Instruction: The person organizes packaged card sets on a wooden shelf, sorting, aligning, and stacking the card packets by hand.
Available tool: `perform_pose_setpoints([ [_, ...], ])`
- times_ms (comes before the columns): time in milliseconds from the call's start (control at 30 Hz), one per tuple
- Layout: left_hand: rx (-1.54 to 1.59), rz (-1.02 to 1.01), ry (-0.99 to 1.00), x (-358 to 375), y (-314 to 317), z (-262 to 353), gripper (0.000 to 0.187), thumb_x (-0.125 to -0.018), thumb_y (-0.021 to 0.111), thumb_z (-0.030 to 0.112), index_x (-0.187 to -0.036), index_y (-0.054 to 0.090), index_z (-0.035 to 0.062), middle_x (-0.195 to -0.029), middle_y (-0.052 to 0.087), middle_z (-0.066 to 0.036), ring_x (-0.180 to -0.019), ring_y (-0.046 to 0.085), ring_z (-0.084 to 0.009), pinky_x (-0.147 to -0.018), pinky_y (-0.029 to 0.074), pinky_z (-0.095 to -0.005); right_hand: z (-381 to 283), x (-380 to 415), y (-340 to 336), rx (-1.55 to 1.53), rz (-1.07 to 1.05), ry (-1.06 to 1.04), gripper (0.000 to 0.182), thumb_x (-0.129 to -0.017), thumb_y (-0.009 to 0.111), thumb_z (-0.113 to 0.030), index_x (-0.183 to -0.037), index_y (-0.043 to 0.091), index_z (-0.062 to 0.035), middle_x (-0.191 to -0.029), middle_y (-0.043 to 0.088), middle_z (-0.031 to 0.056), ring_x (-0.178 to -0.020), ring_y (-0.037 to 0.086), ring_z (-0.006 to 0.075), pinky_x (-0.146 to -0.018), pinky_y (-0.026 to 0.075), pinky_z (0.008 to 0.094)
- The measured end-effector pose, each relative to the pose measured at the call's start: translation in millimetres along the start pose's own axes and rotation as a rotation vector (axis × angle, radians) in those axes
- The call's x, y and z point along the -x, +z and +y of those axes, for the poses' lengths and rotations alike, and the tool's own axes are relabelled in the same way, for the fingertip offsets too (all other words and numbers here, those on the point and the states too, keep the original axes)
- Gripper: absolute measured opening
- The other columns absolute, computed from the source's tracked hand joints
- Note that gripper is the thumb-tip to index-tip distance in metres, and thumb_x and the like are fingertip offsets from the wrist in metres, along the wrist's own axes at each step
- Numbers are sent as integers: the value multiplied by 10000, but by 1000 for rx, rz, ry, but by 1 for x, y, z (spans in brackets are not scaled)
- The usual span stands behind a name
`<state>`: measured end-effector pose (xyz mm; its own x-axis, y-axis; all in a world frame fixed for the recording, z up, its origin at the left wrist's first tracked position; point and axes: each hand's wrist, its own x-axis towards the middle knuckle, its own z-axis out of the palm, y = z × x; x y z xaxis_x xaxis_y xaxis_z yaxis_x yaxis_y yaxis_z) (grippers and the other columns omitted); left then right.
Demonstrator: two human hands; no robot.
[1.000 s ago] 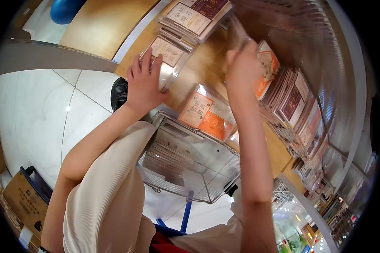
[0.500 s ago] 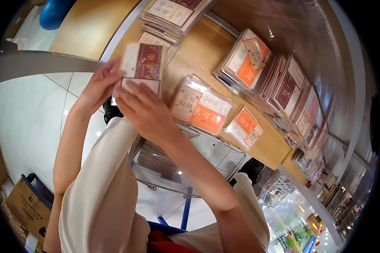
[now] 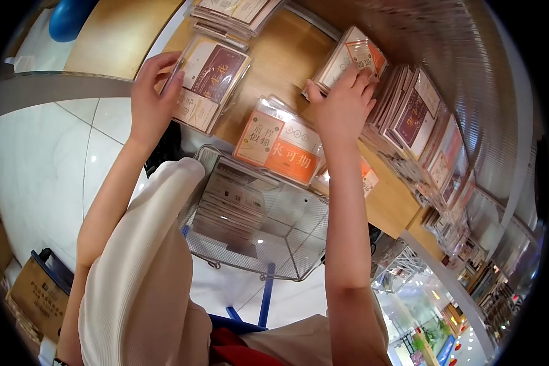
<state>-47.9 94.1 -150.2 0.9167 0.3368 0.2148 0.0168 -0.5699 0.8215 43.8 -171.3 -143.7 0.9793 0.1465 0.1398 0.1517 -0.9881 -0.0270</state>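
Observation:
A flat, clear-wrapped card pack, maroon and cream with printed characters, rests on a pile at the table's left edge. My left hand has its thumb and fingers closed on the left side of that pack. Farther right, a stack of orange-and-white card packs lies under my right hand. Its fingers are spread over the top pack, with the thumb at the near left edge. Between my hands sits another orange-and-cream pile. My right forearm partly covers a smaller orange pack.
Below the table edge, a wire mesh basket holds a stack of wrapped packs. More packs are piled at the back left. Rows of packs stand along the right side. A cardboard box is at lower left.
My right hand has left the maroon-and-cream pack and moved right onto the orange-and-white stack. The pack at my left hand now lies on the left pile.

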Motion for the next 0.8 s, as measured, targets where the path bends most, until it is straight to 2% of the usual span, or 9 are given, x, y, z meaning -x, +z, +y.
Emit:
perform_pose_setpoints([
  [167,161,-443,-93,15,12,31,261,-859,598,56,-1118,572,30,-1073,602,-108,-988,594,-198,-830,482,-305,15,-4,-32,-354,10,18,713,-813,632,-358,-1266,341,109,-1276,402,342,-1111,502,457,-883,466,498],
  [200,127,-552,-68,17,16,38,270,-880,575,57,-1147,551,24,-1106,590,-111,-1014,589,-194,-849,478,-299,17,-6,-44,-332,26,35,613,-831,599,-304,-1229,384,109,-1109,536,322,-891,616,424,-774,513,471],
  [267,54,-675,98,30,29,29,347,-905,554,73,-1237,476,13,-1174,552,-140,-1072,570,-210,-895,461,-304,25,-6,-54,-290,-25,90,534,-831,584,-267,-1199,431,89,-981,590,285,-799,634,406,-696,528,466],
  [333,119,-745,-96,34,33,51,405,-902,560,77,-1280,428,12,-1191,539,-151,-1099,555,-229,-912,452,-312,25,-5,-73,-271,-95,185,424,-816,568,-148,-1181,487,52,-779,639,211,-700,651,366,-608,544,421],
  [433,231,-861,-330,41,39,54,454,-935,521,143,-1335,361,3,-1196,535,-161,-1132,523,-225,-955,416,-306,32,18,-85,-370,153,15,420,-796,587,-80,-1189,507,42,-890,645,213,-696,653,351,-602,548,397],
  [467,270,-893,-360,43,41,49,442,-951,497,176,-1335,366,0,-1205,534,-157,-1132,520,-217,-961,409,-303,25,35,-89,-411,161,-44,427,-770,604,-41,-1189,540,11,-1050,637,192,-824,665,320,-695,554,363],
  [633,369,-814,-472,48,47,41,461,-980,423,346,-1288,439,3,-1183,553,-139,-1063,516,-199,-938,385,-290,66,115,-50,-331,-72,-807,474,-720,657,-50,-1188,578,-54,-1249,556,179,-1175,526,339,-935,474,385],
  [733,601,-759,-668,46,54,42,522,-988,334,442,-1252,493,21,-1159,574,-96,-1068,505,-181,-964,358,-281,72,136,-50,-354,-305,-812,503,-697,683,-48,-1188,574,-33,-1303,493,211,-1204,483,372,-960,443,429],
  [800,624,-836,-818,34,50,48,530,-990,335,433,-1328,421,34,-1277,507,-95,-1175,463,-175,-1023,327,-301,71,137,-48,-553,-306,-570,506,-713,682,-48,-1201,551,-16,-1342,433,226,-1227,443,388,-985,410,446],
])
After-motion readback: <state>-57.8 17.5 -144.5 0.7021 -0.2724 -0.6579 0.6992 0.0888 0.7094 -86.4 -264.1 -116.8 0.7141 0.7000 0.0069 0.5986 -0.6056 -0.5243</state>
